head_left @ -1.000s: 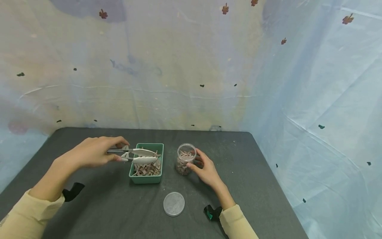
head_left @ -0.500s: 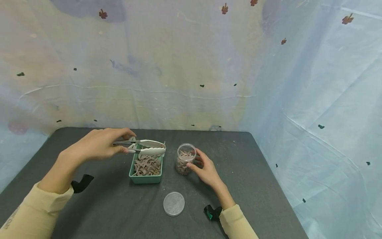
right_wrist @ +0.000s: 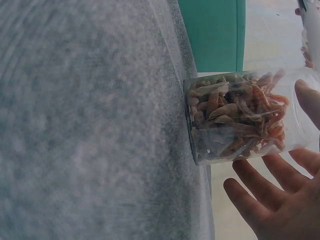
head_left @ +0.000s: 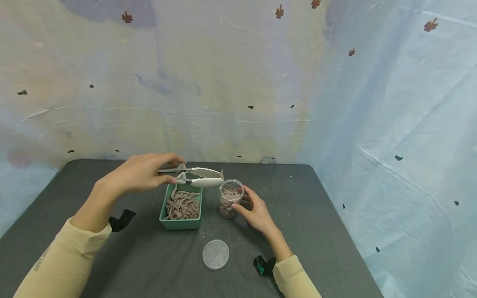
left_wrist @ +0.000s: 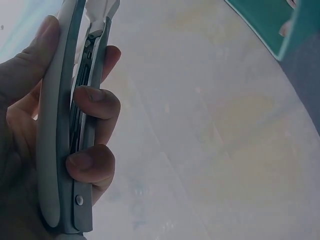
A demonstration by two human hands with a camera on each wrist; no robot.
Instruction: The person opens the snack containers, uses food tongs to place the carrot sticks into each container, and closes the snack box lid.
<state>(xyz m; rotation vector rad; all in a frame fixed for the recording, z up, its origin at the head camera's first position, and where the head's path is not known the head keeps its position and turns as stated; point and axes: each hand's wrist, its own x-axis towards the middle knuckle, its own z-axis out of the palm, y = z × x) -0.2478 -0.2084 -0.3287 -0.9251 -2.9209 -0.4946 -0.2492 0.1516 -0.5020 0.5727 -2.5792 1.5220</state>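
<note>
My left hand (head_left: 139, 171) grips white-and-metal tongs (head_left: 206, 181), and the left wrist view shows its fingers curled round the handles (left_wrist: 50, 120). At the tongs' tips, a small brownish piece (head_left: 221, 174) sticks out just above and left of the jar's open mouth. The clear jar (right_wrist: 240, 117) stands upright on the table, partly filled with brownish, shrivelled strips. On its right side, my right hand (head_left: 257, 211) holds it between thumb and fingers. More such strips (head_left: 183, 205) lie in the green rectangular box (head_left: 181, 224), left of the jar and below the tongs.
A round clear lid (head_left: 215, 254) lies flat in front of the box and jar. The dark grey table (head_left: 316, 248) meets a pale patterned sheet (head_left: 208, 82) at the back. Black straps (head_left: 264, 265) hang near both wrists.
My left hand has carried the tongs up and rightward from over the box to beside the jar's mouth, a piece at their tips. My right hand and the jar have stayed put.
</note>
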